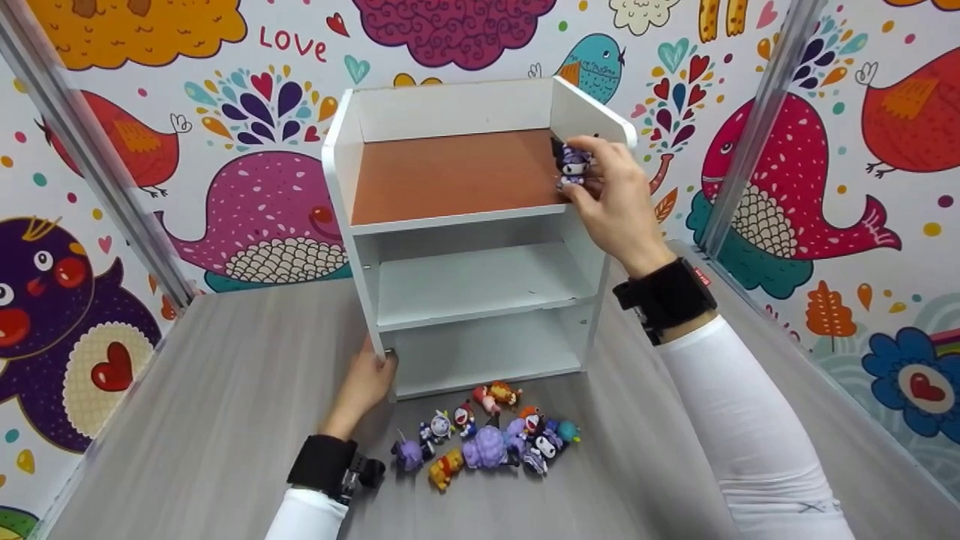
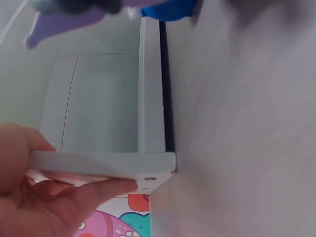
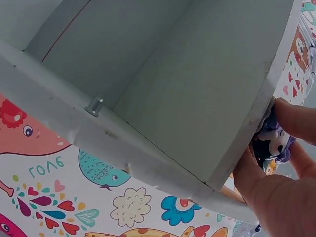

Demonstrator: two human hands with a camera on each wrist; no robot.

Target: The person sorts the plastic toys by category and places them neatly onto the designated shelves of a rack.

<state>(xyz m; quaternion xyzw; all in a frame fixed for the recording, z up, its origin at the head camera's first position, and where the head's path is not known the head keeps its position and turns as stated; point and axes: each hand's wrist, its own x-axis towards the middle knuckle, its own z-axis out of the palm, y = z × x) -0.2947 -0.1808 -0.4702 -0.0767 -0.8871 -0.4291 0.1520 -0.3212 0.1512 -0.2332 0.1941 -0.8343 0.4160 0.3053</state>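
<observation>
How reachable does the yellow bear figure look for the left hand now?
Likely yes: nothing covers the yellow bear figure, and its near side looks free, though the left hand would first have to release the shelf unit's side panel.

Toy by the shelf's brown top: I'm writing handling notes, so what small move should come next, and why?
Probably set the toy on the brown top and loosen the right fingers: they pinch it near that surface's right front corner, while the left fingers grip the shelf.

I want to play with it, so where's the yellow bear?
In the head view, the yellow bear lies on the grey surface in front of the white shelf, just left of the big purple toy.
</observation>
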